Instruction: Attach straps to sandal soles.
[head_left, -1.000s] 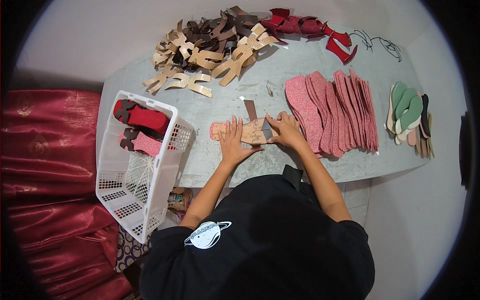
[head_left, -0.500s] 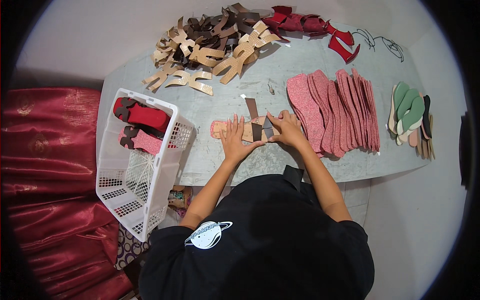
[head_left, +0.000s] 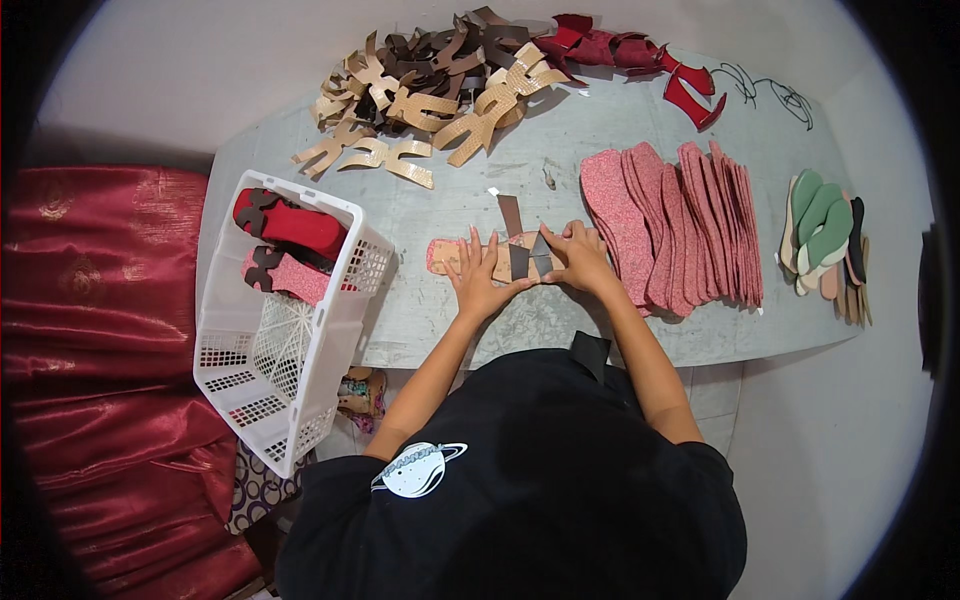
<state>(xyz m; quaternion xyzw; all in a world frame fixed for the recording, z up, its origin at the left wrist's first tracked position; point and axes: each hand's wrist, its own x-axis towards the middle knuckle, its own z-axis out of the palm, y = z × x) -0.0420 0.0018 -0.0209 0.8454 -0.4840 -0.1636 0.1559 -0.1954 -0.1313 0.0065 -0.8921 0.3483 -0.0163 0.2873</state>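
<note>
A sandal sole (head_left: 440,258) lies crosswise on the table before me, its tan underside up and a pink edge at the left end. Dark brown strap ends (head_left: 519,262) are folded over it, and another strap piece (head_left: 509,214) sticks out beyond its far edge. My left hand (head_left: 482,287) rests flat across the sole with fingers spread. With thumb and forefinger at opposite edges, my right hand (head_left: 585,262) grips the strapped part of the sole, close to a dark grey strap end (head_left: 541,257). The hand hides the sole's right end.
Pink soles (head_left: 665,225) stand in a row at the right, with green and other soles (head_left: 825,225) beyond. Brown and beige strap pieces (head_left: 415,105) are heaped at the back, near red pieces (head_left: 625,52). A white basket (head_left: 335,330) at left holds red and pink sandals (head_left: 300,230).
The whole view has shifted slightly. Both hands keep their places on the sole, with no clear change in their grip.
</note>
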